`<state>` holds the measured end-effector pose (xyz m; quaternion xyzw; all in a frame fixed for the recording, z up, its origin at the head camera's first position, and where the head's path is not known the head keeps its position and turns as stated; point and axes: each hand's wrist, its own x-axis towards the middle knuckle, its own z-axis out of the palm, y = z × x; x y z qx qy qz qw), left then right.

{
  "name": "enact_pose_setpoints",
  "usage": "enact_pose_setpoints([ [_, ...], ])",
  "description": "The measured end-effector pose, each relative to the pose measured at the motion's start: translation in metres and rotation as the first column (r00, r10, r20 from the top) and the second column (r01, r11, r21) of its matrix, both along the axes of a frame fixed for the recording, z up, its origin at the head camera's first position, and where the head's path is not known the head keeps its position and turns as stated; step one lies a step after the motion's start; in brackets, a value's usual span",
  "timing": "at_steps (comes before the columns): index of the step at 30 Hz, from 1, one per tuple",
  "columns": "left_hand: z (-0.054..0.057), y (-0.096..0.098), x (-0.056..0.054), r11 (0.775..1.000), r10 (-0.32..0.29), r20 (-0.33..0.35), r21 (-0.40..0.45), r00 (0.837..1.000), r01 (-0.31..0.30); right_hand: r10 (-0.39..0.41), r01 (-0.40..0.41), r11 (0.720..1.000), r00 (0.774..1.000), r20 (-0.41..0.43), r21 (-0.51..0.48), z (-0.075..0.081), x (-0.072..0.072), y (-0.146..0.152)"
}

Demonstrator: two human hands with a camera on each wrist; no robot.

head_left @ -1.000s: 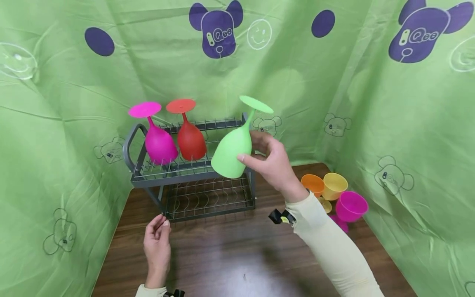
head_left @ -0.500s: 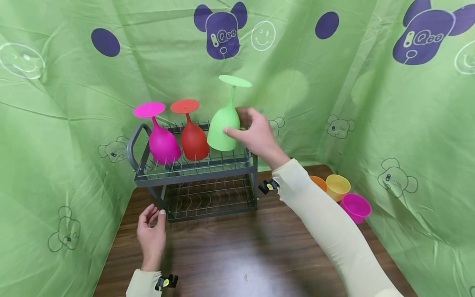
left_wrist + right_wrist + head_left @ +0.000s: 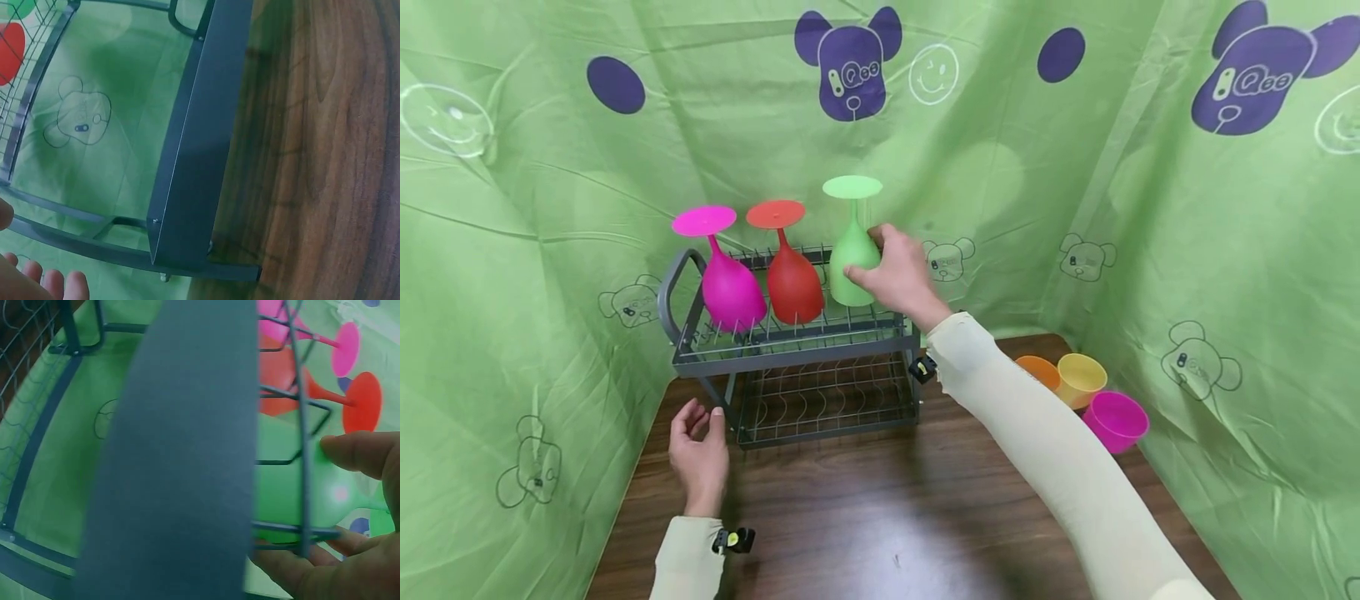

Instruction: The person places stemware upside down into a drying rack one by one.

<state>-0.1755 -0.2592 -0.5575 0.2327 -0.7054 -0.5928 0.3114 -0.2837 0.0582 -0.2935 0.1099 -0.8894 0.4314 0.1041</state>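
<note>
My right hand (image 3: 901, 273) grips a light green goblet (image 3: 853, 250) by its bowl, thumb in front and fingers behind. The goblet is upside down, its foot on top, its rim down among the wires of the grey two-tier dish rack's (image 3: 797, 358) upper tier. To its left, a red goblet (image 3: 795, 287) and a magenta goblet (image 3: 730, 292) lean upside down on the same tier. My left hand (image 3: 700, 454) holds nothing, its fingers loosely bent beside the rack's front left leg. In the right wrist view, a rack bar covers part of the green goblet (image 3: 300, 481).
An orange cup (image 3: 1039, 372), a yellow cup (image 3: 1081, 377) and a magenta cup (image 3: 1116, 421) stand at the right of the wooden table (image 3: 850, 517). My right forearm partly covers them. A green printed cloth (image 3: 1015, 167) surrounds the table at the back and sides.
My right hand has carried the green goblet left and back, turned it more upright and lowered it into the upper tier. My left hand has drawn slightly left, away from the rack.
</note>
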Motion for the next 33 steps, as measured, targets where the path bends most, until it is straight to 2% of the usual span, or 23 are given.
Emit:
enact_pose_setpoints([
  [8,-0.005,0.002,-0.016,1.0,0.004,-0.075,0.026,0.997,-0.002,-0.042,0.041,0.997,0.999,0.024,0.069,-0.012,-0.002,-0.007],
  [12,-0.009,0.004,-0.021,1.0,0.015,-0.089,0.021,0.996,-0.013,-0.063,0.06,0.994,0.998,0.03,0.091,-0.014,0.0,-0.008],
  [19,-0.013,0.004,-0.025,0.999,0.044,-0.067,0.019,0.997,-0.043,-0.077,0.073,0.992,0.996,0.038,0.104,-0.015,0.002,-0.01],
  [33,-0.009,0.002,-0.022,0.998,0.028,-0.024,0.056,0.999,-0.026,-0.095,0.09,0.988,0.995,0.034,0.123,-0.015,0.003,-0.012],
])
